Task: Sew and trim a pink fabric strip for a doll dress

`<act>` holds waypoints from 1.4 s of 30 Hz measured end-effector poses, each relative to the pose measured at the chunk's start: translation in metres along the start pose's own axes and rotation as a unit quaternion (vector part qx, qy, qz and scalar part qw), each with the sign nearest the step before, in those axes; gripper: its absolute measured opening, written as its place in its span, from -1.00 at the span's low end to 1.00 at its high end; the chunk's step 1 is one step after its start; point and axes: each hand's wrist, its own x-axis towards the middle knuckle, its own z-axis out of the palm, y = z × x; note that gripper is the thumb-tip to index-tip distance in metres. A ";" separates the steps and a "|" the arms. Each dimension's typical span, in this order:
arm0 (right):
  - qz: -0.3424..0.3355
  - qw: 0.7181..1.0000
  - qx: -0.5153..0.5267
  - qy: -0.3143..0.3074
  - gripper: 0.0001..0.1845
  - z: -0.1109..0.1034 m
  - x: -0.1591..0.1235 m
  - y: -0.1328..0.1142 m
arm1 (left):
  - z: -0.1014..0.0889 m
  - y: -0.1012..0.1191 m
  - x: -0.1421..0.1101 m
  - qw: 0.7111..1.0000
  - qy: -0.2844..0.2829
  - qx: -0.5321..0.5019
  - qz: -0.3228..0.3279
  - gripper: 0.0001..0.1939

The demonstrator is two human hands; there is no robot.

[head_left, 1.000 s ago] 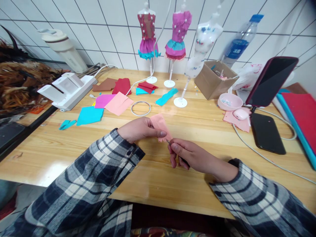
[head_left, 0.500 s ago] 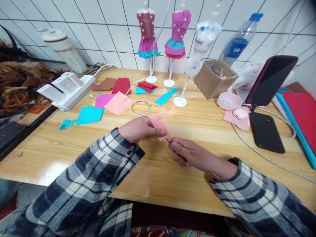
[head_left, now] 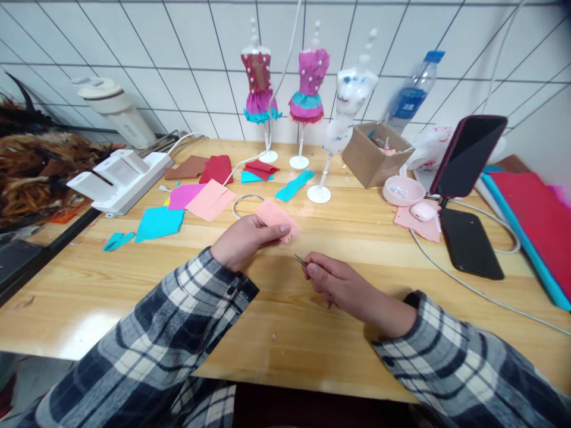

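My left hand (head_left: pixel 242 238) pinches a piece of pink crepe paper (head_left: pixel 273 215) between thumb and fingers, above the table. The paper's near right edge is notched in small points. Closed in my right hand (head_left: pixel 332 276) is a pair of small scissors (head_left: pixel 300 260); only the thin metal blades show, the handles being hidden in the fingers. Their tips point up and left, a short gap from the paper. Behind the paper lies a white ring (head_left: pixel 236 205), partly covered by it and my left hand.
Coloured paper pieces (head_left: pixel 159 224) lie at left, near a white power strip (head_left: pixel 134 193). Three small mannequins (head_left: pixel 319 194) stand along the back. At right are a cardboard box (head_left: pixel 366 163), a pink bowl (head_left: pixel 404 191), a propped phone (head_left: pixel 468 157), a black slab (head_left: pixel 473 244) and a cable.
The scissors have come away from the pink crepe paper, opening a gap between my hands. The left hand has shifted slightly left with the paper. The view has tilted up a little.
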 end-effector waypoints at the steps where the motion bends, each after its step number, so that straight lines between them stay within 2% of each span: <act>1: -0.017 1.000 0.013 0.016 -0.53 0.002 0.001 0.002 | 0.002 0.000 -0.001 0.999 0.011 -0.039 -0.001 -0.76; 3: -0.039 0.999 0.029 0.025 -0.50 0.004 0.004 0.006 | 0.006 0.001 -0.003 0.996 0.000 -0.087 -0.008 -0.76; 5: -0.044 0.999 0.031 0.007 -0.47 0.005 0.006 0.007 | 0.009 0.001 -0.005 0.995 -0.024 -0.097 -0.017 -0.77; 7: -0.042 0.999 0.028 -0.008 -0.45 0.004 0.006 0.006 | 0.010 0.001 -0.006 0.995 -0.041 -0.086 -0.020 -0.77; 13: -0.023 1.000 0.000 0.005 -0.45 -0.002 0.004 0.001 | 0.007 0.000 -0.003 0.997 -0.061 -0.025 -0.042 -0.79; 22: -0.020 1.000 0.015 0.005 -0.50 -0.003 0.003 0.000 | 0.004 -0.005 -0.001 0.995 -0.096 0.020 -0.032 -0.82; 29: 0.014 1.000 0.024 0.004 -0.49 -0.006 0.001 -0.001 | 0.002 -0.004 -0.001 0.988 -0.140 0.056 -0.032 -0.80; 42: 0.028 0.999 0.014 -0.001 -0.51 -0.007 0.002 -0.001 | 0.004 0.000 -0.002 0.985 -0.138 0.103 -0.006 -0.76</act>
